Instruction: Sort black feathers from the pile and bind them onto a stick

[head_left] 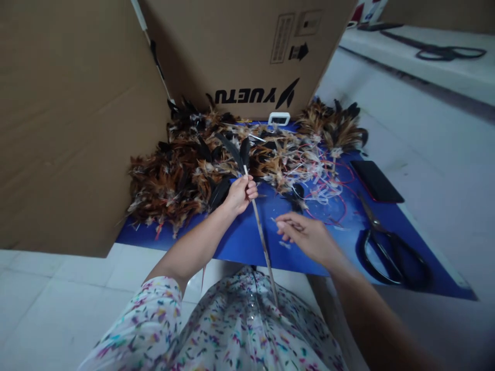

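Observation:
My left hand (242, 194) is wrapped round a thin stick (261, 237) near its top end. Dark feathers (236, 149) stand up at that end, just above my fingers. The stick slants down toward my lap. To the right of it, my right hand (299, 231) hovers over the blue table top with its fingers curled together; a small pale bit shows at the fingertips, too small to name. Beyond both hands spreads a big heap of brown and black feathers (170, 180). White and red strings (323, 178) lie tangled at its right side.
Large scissors (386, 242) and a black phone (377, 181) lie on the blue table (240, 242) at the right. Cardboard panels (247, 46) rise behind and left of the feathers. A small white-framed device (279, 119) sits at the back. Another pair of scissors (436, 49) rests on a ledge.

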Demonstrator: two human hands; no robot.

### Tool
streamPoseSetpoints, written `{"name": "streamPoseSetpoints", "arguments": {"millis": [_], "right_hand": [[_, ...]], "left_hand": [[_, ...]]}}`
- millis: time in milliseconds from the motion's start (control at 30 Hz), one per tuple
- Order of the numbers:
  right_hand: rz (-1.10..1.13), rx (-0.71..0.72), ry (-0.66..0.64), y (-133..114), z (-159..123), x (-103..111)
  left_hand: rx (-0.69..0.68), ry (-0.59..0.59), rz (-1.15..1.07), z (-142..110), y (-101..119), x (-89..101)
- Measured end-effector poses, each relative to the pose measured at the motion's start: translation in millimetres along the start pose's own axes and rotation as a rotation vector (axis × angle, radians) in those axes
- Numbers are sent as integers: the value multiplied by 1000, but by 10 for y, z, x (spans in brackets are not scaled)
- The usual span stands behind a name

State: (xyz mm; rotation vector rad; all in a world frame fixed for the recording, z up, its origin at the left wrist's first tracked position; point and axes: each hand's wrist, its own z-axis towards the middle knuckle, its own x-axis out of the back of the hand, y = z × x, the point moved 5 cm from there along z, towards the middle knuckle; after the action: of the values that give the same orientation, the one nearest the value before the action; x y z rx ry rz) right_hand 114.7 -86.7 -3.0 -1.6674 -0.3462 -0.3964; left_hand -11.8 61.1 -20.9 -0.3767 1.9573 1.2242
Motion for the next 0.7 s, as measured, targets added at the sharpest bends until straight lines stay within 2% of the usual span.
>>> {"name": "streamPoseSetpoints", "arguments": {"millis": [100,200,400,567,700], "right_hand": [[58,78,-32,-139,315,-69],[110,97,-35,-214,618,-132],[172,139,105,-260,1142,-150],[272,126,162,-225,1369,-215],[277,177,197,-147,1378,-234]], "left_hand": [[6,2,-4,26,46,12],[12,-5,-2,10,92,-10],[0,-39,19,38,177,-48],[-21,12,29,155,252,7],[4,26,39,184,241,28]]}}
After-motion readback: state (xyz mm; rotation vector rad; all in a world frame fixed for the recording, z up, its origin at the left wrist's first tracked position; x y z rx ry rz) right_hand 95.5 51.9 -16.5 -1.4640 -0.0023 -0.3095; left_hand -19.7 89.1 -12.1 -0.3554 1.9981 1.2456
